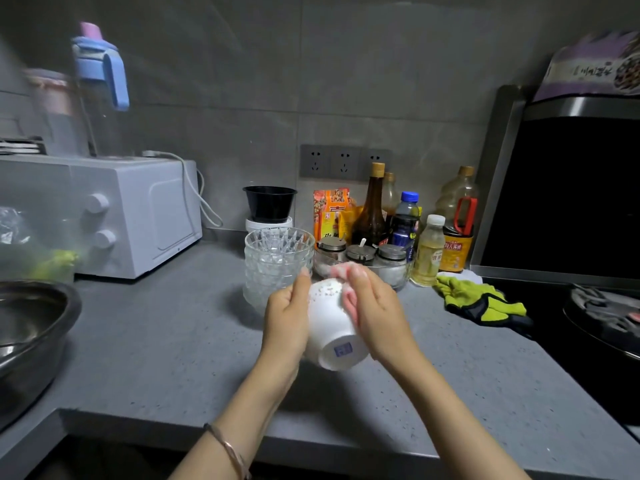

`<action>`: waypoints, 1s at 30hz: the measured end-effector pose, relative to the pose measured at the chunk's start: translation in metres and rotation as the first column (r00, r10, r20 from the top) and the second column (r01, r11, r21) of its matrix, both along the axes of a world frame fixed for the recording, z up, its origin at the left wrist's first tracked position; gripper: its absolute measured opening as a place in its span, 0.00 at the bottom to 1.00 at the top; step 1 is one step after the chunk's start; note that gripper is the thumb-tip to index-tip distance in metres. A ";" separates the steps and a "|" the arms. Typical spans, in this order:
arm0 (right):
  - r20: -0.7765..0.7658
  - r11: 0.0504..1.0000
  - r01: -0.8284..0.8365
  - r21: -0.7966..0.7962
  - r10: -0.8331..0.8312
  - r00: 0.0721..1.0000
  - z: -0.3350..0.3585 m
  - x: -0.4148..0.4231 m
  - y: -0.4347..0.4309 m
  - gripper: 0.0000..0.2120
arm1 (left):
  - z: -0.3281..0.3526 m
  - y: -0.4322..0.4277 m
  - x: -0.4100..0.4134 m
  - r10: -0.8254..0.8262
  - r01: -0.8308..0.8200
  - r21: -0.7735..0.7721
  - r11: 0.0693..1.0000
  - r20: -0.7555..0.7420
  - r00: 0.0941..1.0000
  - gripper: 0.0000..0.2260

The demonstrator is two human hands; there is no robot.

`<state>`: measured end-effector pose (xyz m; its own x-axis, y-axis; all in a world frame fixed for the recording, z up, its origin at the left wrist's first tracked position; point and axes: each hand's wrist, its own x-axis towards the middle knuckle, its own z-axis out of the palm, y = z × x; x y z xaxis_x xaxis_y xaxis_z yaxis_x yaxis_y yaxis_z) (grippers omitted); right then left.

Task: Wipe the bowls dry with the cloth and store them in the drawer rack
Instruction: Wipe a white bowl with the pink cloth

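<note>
White bowl (pixel 332 327) held above the counter (pixel 173 341), tilted, its base with a blue mark towards the camera and its rim away. Left hand (pixel 285 320) grips the bowl's left side, fingers curled round the wall. Right hand (pixel 375 317) holds the pink cloth (pixel 346 270) against the bowl's right side and rim; the cloth is blurred. Stacked glass bowls (pixel 273 261) stand on the counter just behind the left hand. Glove (pixel 481 301) lies to the right.
</note>
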<state>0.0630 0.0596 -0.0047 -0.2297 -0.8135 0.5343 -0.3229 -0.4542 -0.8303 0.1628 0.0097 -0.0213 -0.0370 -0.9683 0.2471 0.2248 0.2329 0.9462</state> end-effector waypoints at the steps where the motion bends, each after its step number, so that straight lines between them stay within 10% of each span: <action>1: 0.156 0.996 -0.063 0.068 0.052 0.986 0.003 -0.001 0.002 0.17 | 0.001 0.002 0.001 -0.003 0.004 0.022 1.000 -0.046 0.999 0.17; 6: 0.013 0.936 0.170 0.308 -0.183 0.983 0.003 -0.015 0.008 0.23 | -0.008 0.006 0.003 -0.101 0.108 0.088 0.990 -0.079 0.992 0.18; 14: -0.232 0.946 0.277 0.166 -0.235 0.944 0.008 -0.019 0.004 0.25 | 0.013 0.009 0.002 -0.002 0.106 -0.245 0.964 0.393 0.920 0.24; 23: -0.159 0.973 0.078 -0.218 -0.114 0.981 -0.029 -0.005 0.022 0.22 | 0.017 0.005 -0.002 0.040 -0.034 0.081 0.996 -0.079 0.996 0.16; 30: -0.563 0.916 0.195 -0.350 -0.372 0.738 -0.029 -0.005 0.021 0.25 | 0.015 0.003 -0.004 0.077 -0.059 -0.109 0.992 0.164 0.983 0.20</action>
